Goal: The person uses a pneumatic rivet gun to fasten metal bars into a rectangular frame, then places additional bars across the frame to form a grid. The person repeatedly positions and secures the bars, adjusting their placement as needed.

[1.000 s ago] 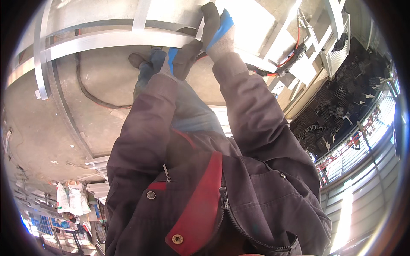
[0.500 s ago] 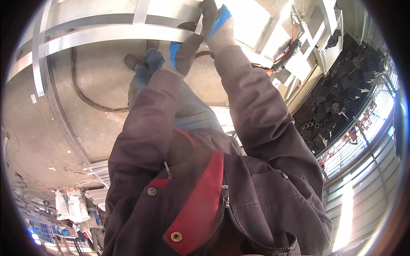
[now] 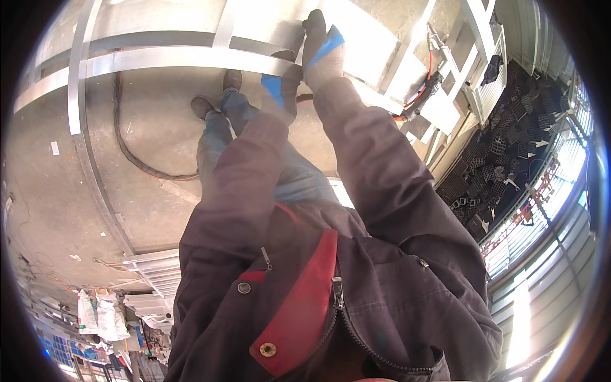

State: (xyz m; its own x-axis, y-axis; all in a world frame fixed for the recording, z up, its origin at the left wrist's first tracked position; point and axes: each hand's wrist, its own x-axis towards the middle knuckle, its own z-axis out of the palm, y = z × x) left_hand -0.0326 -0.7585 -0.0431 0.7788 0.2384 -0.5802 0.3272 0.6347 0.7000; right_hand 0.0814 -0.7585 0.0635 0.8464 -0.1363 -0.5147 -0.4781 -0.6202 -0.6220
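Note:
A silvery metal frame [image 3: 165,61] of flat bars crosses the upper part of the view. My left hand [image 3: 282,86], in a dark grey glove with a blue patch, is closed at its near long bar, with dark glove showing on both sides of the bar. To its right, my right hand [image 3: 323,51], in a matching glove with a pale knitted back, reaches over the same bar with its fingers bent together. Strong glare on the metal and floor blurs the bar's edge beside my right hand, and the undersides of my fingers are hidden.
A dark hose [image 3: 124,143] curves over the concrete floor on the left. Red tubing [image 3: 417,99] with fittings lies at the right. Beyond are stacked dark profiles [image 3: 487,165]. Pale metal strips [image 3: 156,270] and white sacks [image 3: 102,315] are at lower left. My shoes [image 3: 202,107] stand beside the frame.
The frame and floor have shifted a little right and down in the view. My left hand has moved right, closer to my right hand, which stays at the bar.

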